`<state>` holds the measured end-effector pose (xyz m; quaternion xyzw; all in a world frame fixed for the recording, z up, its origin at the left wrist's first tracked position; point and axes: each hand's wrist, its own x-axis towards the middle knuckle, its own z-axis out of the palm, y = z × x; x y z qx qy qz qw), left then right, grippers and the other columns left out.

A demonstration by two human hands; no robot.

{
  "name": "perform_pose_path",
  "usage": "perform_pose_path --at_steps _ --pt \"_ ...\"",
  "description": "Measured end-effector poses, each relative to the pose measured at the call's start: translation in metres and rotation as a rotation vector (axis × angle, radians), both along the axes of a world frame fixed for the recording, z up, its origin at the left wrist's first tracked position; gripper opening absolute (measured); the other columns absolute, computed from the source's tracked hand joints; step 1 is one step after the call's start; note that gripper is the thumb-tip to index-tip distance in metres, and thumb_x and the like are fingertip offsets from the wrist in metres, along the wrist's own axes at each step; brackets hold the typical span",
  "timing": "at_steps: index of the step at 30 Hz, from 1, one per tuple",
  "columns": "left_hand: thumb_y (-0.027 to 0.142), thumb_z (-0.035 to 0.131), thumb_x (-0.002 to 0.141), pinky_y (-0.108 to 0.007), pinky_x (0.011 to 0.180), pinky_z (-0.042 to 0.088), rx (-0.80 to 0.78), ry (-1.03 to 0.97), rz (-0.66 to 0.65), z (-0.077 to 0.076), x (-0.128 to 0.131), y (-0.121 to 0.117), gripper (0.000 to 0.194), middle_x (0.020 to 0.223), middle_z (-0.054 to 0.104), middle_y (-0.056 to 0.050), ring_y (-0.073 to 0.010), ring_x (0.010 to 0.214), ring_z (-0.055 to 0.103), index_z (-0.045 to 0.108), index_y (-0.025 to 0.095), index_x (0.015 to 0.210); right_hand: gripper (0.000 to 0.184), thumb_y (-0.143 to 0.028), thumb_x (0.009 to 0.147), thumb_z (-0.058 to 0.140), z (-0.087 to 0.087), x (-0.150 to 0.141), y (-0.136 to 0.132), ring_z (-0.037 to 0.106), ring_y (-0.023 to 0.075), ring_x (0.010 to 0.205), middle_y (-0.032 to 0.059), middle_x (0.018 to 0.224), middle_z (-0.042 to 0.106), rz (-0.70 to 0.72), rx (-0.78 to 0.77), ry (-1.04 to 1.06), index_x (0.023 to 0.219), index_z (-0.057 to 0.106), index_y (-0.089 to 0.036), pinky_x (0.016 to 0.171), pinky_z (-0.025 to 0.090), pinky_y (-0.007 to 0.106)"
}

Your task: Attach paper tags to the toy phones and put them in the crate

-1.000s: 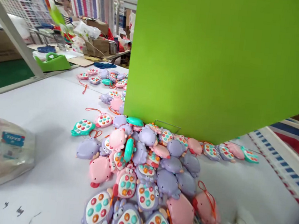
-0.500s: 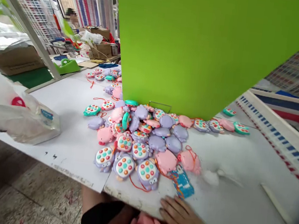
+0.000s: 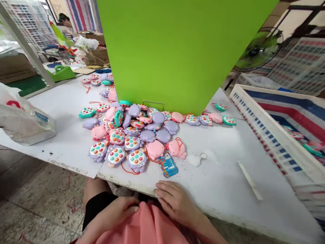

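My left hand (image 3: pixel 117 212) is at my lap, its thumb and fingers closed at the edge of the pink shirt (image 3: pixel 152 234). My right hand (image 3: pixel 173 201) lies on the table's front edge, fingers stretched out, holding nothing. Just beyond it is a blue printed card (image 3: pixel 168 165) with orange cord over it. A pile of small animal-shaped toys spreads behind, among them a pink toy (image 3: pixel 155 150), a purple toy (image 3: pixel 137 160) with coloured dots on a white face, and a green toy (image 3: pixel 87 112). Some have red-orange cord loops.
A tall green panel (image 3: pixel 171 48) stands behind the pile. To the left is a plastic bag (image 3: pixel 19 117). At the right are a white strip (image 3: pixel 249 181), a white crate (image 3: pixel 269 138) containing toys, and a fan (image 3: pixel 257 50). Another person (image 3: pixel 65 20) sits far back left.
The view has swung to the right, bringing the crate and fan into sight. My left hand now shows at the shirt. The right hand stays at the table edge; the toys lie unchanged.
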<state>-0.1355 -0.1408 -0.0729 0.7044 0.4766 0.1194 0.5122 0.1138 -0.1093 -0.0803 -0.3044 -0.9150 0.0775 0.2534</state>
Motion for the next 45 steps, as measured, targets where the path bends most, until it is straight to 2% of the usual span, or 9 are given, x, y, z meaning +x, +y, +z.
perform_pose_path --at_steps 5,10,13,17,24,28,37,42,45 --pt "0.031 0.045 0.090 -0.025 0.083 0.045 0.014 -0.127 0.015 0.029 0.016 0.011 0.025 0.102 0.067 -0.002 -0.0166 0.093 0.060 0.064 0.021 0.102 0.035 -0.010 0.087 0.040 0.002 0.049 0.013 0.057 0.0203 0.107 0.0092 0.111 0.064 -0.334 0.101 0.126 0.117 0.057 -0.019 0.093 0.046 0.041" --pt "0.029 0.046 0.089 -0.024 0.080 0.045 0.007 -0.169 -0.070 0.038 0.036 0.029 0.024 0.098 0.068 -0.002 -0.0159 0.089 0.060 0.065 0.021 0.101 0.049 -0.003 0.082 0.034 0.000 0.104 0.061 0.047 0.0247 0.120 0.0095 0.122 0.059 -0.664 0.183 -0.101 0.125 0.053 -0.017 0.097 0.041 0.045" --pt "0.029 0.046 0.089 -0.023 0.078 0.045 0.048 -0.166 -0.105 0.044 0.042 0.042 0.024 0.096 0.068 -0.001 -0.0151 0.086 0.061 0.066 0.022 0.099 0.059 0.003 0.074 0.033 -0.009 0.119 0.088 0.038 0.0264 0.127 0.0078 0.129 0.054 -0.655 0.140 -0.283 0.126 0.051 -0.018 0.101 0.033 0.051" --pt "0.026 0.047 0.089 -0.022 0.077 0.045 0.146 -0.175 -0.053 0.048 0.050 0.059 0.021 0.095 0.068 -0.001 -0.0144 0.085 0.061 0.066 0.022 0.097 0.046 0.000 0.077 0.033 -0.015 0.117 0.092 0.057 0.0208 0.100 0.0070 0.102 0.065 -0.564 0.045 -0.290 0.109 0.060 -0.019 0.101 0.029 0.051" --pt "0.025 0.054 0.087 -0.026 0.078 0.046 0.370 -0.260 0.183 0.040 0.093 0.079 0.017 0.094 0.065 -0.004 -0.0162 0.086 0.059 0.063 0.020 0.099 0.040 -0.008 0.088 0.032 0.024 0.075 0.048 0.056 0.0172 0.094 0.0065 0.099 0.060 -0.451 0.037 -0.166 0.116 0.057 -0.020 0.108 0.022 0.046" --pt "0.024 0.054 0.087 -0.028 0.078 0.047 0.457 -0.241 0.179 0.035 0.105 0.084 0.014 0.090 0.065 -0.005 -0.0167 0.085 0.060 0.063 0.019 0.095 0.040 -0.008 0.089 0.031 0.032 0.056 0.040 0.054 0.0167 0.098 0.0058 0.100 0.059 -0.423 0.028 -0.114 0.119 0.056 -0.021 0.108 0.021 0.046" --pt "0.023 0.054 0.087 -0.026 0.073 0.048 0.472 -0.340 0.258 0.031 0.096 0.075 0.013 0.084 0.066 -0.004 -0.0148 0.080 0.060 0.066 0.019 0.087 0.043 -0.007 0.090 0.030 0.027 0.046 0.035 0.054 0.0175 0.099 0.0067 0.100 0.060 -0.389 0.067 -0.041 0.123 0.054 -0.022 0.107 0.025 0.047" --pt "0.025 0.051 0.088 -0.024 0.065 0.045 0.524 -0.341 0.569 0.031 0.072 0.079 0.011 0.077 0.059 -0.001 -0.0123 0.070 0.055 0.059 0.018 0.087 0.043 -0.003 0.085 0.033 0.009 0.076 0.044 0.058 0.0176 0.094 0.0063 0.094 0.062 -0.525 0.079 -0.127 0.113 0.061 -0.021 0.107 0.026 0.046" --pt "0.026 0.051 0.088 -0.024 0.065 0.044 0.586 -0.308 0.658 0.036 0.057 0.083 0.010 0.077 0.057 0.000 -0.0121 0.069 0.055 0.057 0.018 0.087 0.049 0.001 0.080 0.035 0.005 0.095 0.050 0.052 0.0237 0.111 0.0090 0.107 0.062 -0.644 0.100 -0.189 0.116 0.060 -0.021 0.107 0.024 0.052"
